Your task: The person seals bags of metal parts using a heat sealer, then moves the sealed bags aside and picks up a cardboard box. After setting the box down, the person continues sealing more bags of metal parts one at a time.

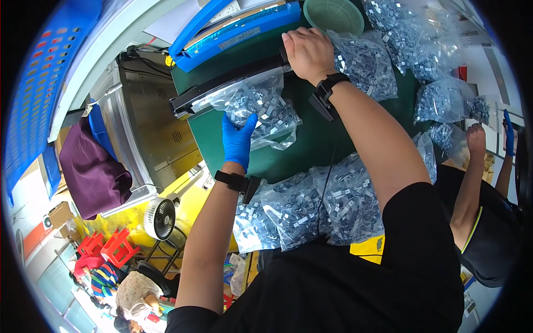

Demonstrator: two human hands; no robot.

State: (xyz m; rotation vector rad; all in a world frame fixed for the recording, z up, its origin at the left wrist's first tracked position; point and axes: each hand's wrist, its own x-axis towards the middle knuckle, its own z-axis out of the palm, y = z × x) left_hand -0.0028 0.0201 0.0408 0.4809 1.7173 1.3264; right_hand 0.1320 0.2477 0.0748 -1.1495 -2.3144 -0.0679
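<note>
My left hand (237, 141), in a blue glove, holds the lower edge of a clear plastic bag (266, 114) of small grey metal parts, its thumb against the film and its other fingers partly hidden. The bag's upper edge lies along a long dark bag sealer (227, 83). My bare right hand (308, 53) is closed over the right end of the sealer's bar, pressing down, with its palm side hidden. Black bands circle both wrists.
Filled bags (344, 200) line the green table's near edge; more bags (366, 64) pile up at right. Behind stand a blue sealer (233, 36) and a green bowl (333, 15). A co-worker's arm (466, 177) is at right; a fan (160, 218) stands at left.
</note>
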